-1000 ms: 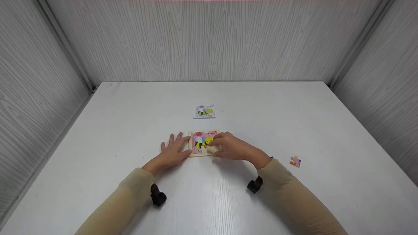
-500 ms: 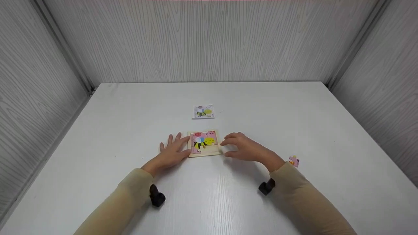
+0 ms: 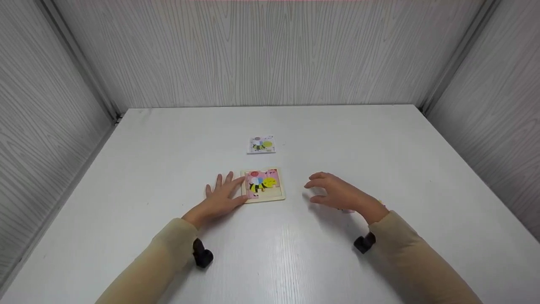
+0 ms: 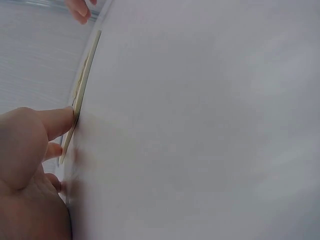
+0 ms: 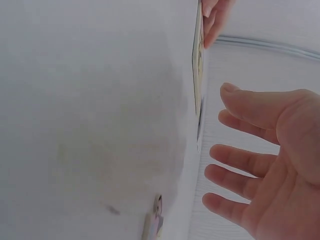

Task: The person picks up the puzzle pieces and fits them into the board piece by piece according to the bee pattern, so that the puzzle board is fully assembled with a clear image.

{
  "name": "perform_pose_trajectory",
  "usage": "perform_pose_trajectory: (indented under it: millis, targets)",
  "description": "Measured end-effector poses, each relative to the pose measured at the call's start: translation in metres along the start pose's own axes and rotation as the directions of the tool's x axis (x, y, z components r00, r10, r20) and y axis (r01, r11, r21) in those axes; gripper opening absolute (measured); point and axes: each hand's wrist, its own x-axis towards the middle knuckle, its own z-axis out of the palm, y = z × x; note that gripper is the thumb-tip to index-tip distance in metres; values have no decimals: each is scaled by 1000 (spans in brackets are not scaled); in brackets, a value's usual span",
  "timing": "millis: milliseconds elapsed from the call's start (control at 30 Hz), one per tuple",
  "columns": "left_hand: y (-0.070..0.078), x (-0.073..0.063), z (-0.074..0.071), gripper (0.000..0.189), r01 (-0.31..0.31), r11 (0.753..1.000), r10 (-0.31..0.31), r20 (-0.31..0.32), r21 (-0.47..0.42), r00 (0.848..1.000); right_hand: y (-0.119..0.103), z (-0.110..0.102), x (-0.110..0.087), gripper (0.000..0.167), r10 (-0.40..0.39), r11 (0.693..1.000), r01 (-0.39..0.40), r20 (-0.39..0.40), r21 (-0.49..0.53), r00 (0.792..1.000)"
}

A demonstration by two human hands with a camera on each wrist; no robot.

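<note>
A square wooden jigsaw puzzle tray (image 3: 276,197) lies on the table, a bee picture partly filled in and bare wood showing at its lower right. My left hand (image 3: 220,197) rests flat beside it, fingers spread, thumb and index touching its left edge; the left wrist view shows the thumb (image 4: 59,122) against that edge. To the right of the tray my right hand (image 3: 337,193) hovers with loosely bent fingers and nothing in it. A pink puzzle piece (image 3: 348,211) shows partly below that hand, and a piece also appears in the right wrist view.
Behind the tray lies a flat square card (image 3: 261,145) with a similar bee picture. Mostly hidden by my right wrist is another puzzle piece (image 3: 382,203). Grey wood-grain panels (image 3: 270,55) close off the table's back and sides.
My right hand has left the tray and moved to the right, over the loose pieces. My left hand has stayed against the tray's left edge.
</note>
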Motion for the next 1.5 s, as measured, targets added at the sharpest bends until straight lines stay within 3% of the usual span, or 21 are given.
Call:
perform_pose_trajectory:
  millis: [500,767,933,1200,1500]
  targets:
    - [1,-1,-1,67,-13,1000,13,6,-3,1000,32,-16,-39,45,110,991,-110,-1,76,994]
    - [-1,-1,-1,68,-14,1000,14,4,-6,1000,45,-18,-56,54,169,983,-169,2,71,986]
    - [-1,-1,-1,68,-12,1000,12,6,-18,1000,50,-16,-62,61,167,986,-167,-16,15,986]
    - [-3,1,-1,69,-17,1000,17,2,-3,1000,56,-11,-66,38,75,994,-78,-37,-77,996]
    - [-2,1,0,69,-18,1000,18,-3,4,1000,59,-9,-63,14,11,999,-14,-71,-49,997]
